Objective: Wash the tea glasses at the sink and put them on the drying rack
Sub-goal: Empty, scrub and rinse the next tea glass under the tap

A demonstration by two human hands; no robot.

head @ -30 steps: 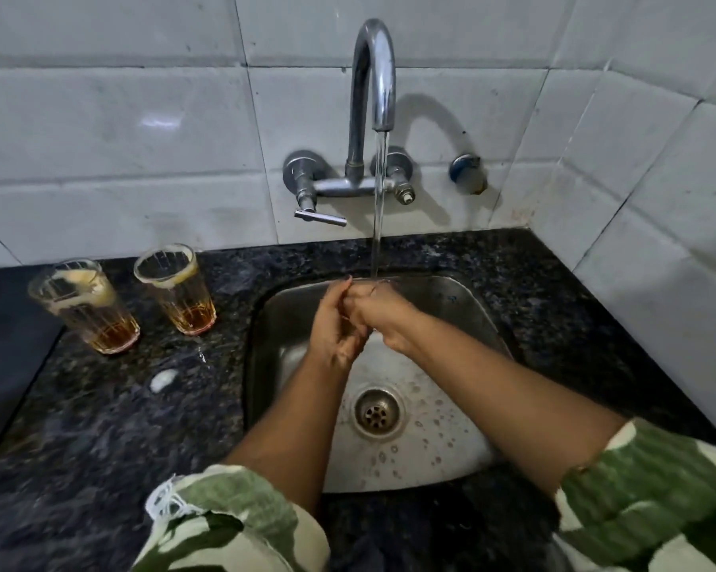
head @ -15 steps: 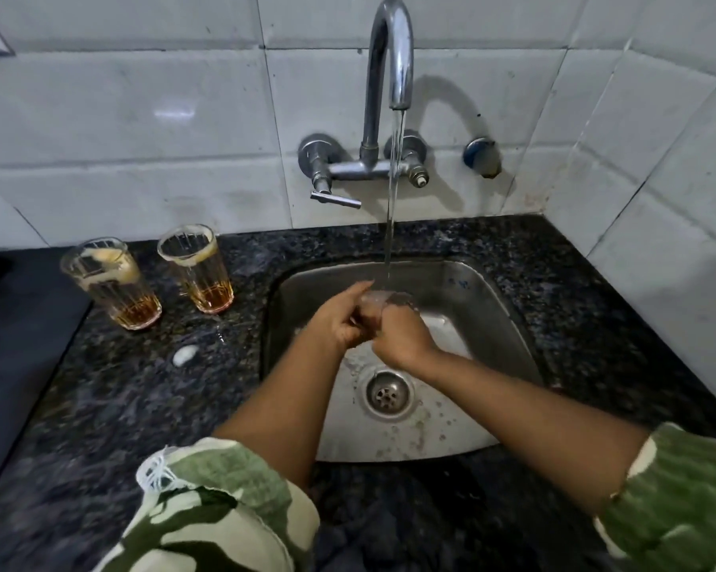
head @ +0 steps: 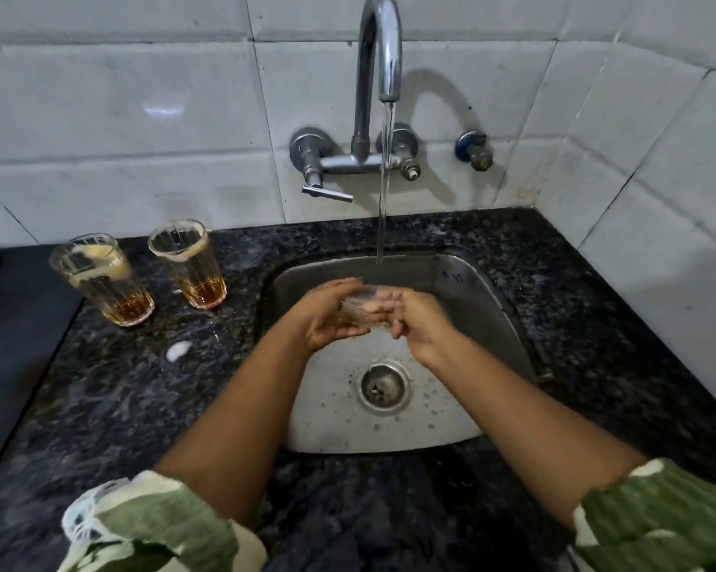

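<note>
A clear tea glass (head: 358,309) lies on its side over the steel sink (head: 484,307), just in front of the running water. My left hand (head: 327,319) grips its base end. The fingers of my right hand (head: 420,324) reach into its mouth and hold the rim. Two more ribbed tea glasses stand on the dark granite counter left of the sink, the far-left glass (head: 104,282) and the nearer glass (head: 191,264); each has brown tea dregs and foam inside. No drying rack is in view.
The chrome tap (head: 379,55) on the tiled wall pours a thin stream (head: 385,179) into the back of the sink. A blob of foam (head: 178,350) lies on the counter (head: 141,398). The drain (head: 383,388) sits mid-basin. A tiled wall closes in on the right.
The glass has tipped from under the stream onto its side between my hands, and my hands have spread slightly apart. The camera has moved a little.
</note>
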